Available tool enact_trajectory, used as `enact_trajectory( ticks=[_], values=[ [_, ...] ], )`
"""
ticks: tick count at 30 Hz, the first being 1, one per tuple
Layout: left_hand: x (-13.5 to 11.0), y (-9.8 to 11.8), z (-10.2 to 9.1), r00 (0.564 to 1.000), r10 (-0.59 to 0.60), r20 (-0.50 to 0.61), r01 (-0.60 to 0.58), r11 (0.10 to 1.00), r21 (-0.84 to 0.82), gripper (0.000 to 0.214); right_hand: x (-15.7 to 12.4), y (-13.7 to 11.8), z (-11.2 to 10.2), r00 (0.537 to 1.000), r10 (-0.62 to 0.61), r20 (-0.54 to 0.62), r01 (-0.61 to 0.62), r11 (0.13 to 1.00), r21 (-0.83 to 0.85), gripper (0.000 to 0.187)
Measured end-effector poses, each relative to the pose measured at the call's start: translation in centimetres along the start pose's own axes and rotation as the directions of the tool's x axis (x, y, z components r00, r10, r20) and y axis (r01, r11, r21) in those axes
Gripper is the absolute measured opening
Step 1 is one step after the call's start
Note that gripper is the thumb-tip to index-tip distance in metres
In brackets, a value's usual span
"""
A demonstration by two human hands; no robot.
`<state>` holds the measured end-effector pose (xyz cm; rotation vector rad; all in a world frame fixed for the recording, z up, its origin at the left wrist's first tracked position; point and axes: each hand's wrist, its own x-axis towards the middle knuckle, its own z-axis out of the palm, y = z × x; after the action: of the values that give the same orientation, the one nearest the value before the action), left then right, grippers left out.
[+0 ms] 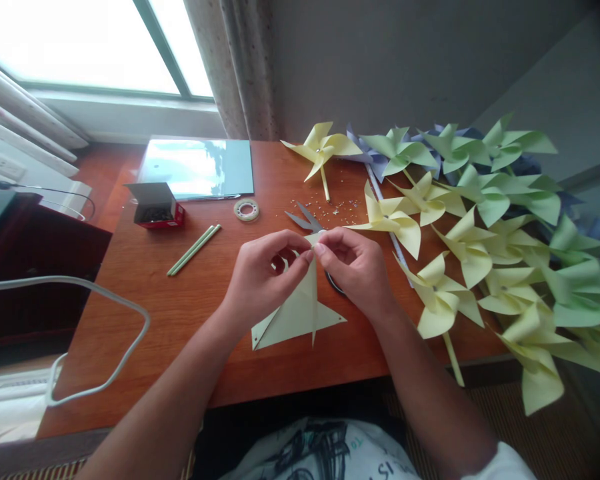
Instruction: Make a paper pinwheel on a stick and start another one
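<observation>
Both hands meet over a pale green pinwheel sheet (pixel 294 307), cut into flaps with punched holes near its corner tips. My left hand (pixel 273 270) pinches the sheet's upper part between thumb and fingers. Close against it, my right hand (pixel 353 263) is closed at the same upper edge, thumb and forefinger together; whether it grips the paper or something small there is hidden. Scissors (pixel 305 219) lie behind the hands, blades pointing away to the left, one black handle partly covered by my right hand.
Finished yellow pinwheels (pixel 437 290) and green pinwheels (pixel 485 193) crowd the right side. To the left are two green paper sticks (pixel 194 251), a tape roll (pixel 247 210), an open red box (pixel 163 215) and a shiny packet (pixel 195 167). Paper bits (pixel 335 212) lie behind the scissors. A white cable (pixel 130 360) hangs at left.
</observation>
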<state>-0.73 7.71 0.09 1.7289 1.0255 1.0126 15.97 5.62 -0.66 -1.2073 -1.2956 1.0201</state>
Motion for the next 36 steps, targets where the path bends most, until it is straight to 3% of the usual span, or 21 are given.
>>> enact_trajectory(
  ticks=[8, 11, 13, 16, 21, 30, 33, 36],
  values=[
    [0.0, -0.3, 0.0, 1.0, -0.026, -0.014, 0.026, 1.0, -0.003, 0.008, 0.2, -0.3, -0.5, 1.0, 0.013, -0.013, -0.013, 0.999, -0.039, 0.009],
    [0.1, -0.3, 0.0, 0.999, -0.038, -0.031, 0.037, 0.999, -0.014, 0.008, 0.5, -0.3, -1.6, 0.999, -0.015, -0.04, 0.006, 0.976, -0.218, 0.013],
    [0.1, -0.3, -0.1, 0.997, -0.053, -0.047, 0.051, 0.998, -0.031, 0.008, 0.7, -0.1, -2.3, 0.996, -0.086, -0.03, 0.064, 0.891, -0.449, 0.012],
    [0.2, -0.6, -0.3, 0.994, -0.075, -0.073, 0.07, 0.995, -0.073, 0.008, 0.9, 0.5, -2.8, 0.991, -0.109, 0.077, 0.132, 0.7, -0.702, 0.018],
    [0.3, -0.8, -0.6, 0.991, -0.103, -0.09, 0.09, 0.987, -0.134, 0.01, 0.4, 0.5, -2.7, 0.982, -0.06, 0.181, 0.182, 0.579, -0.795, 0.027],
    [0.4, 0.0, -0.7, 0.987, -0.139, -0.077, 0.124, 0.977, -0.171, 0.012, -1.9, -0.1, -3.3, 0.99, 0.092, 0.104, 0.064, 0.365, -0.929, 0.046],
    [0.4, 0.1, -0.7, 0.987, -0.145, -0.07, 0.131, 0.975, -0.182, 0.013, -2.0, 0.0, -3.3, 0.994, 0.08, 0.07, 0.036, 0.366, -0.93, 0.041],
    [0.4, 0.2, -0.7, 0.985, -0.155, -0.071, 0.139, 0.971, -0.194, 0.013, -2.0, -0.1, -3.5, 0.999, 0.054, 0.001, -0.026, 0.488, -0.873, 0.04]
  ],
)
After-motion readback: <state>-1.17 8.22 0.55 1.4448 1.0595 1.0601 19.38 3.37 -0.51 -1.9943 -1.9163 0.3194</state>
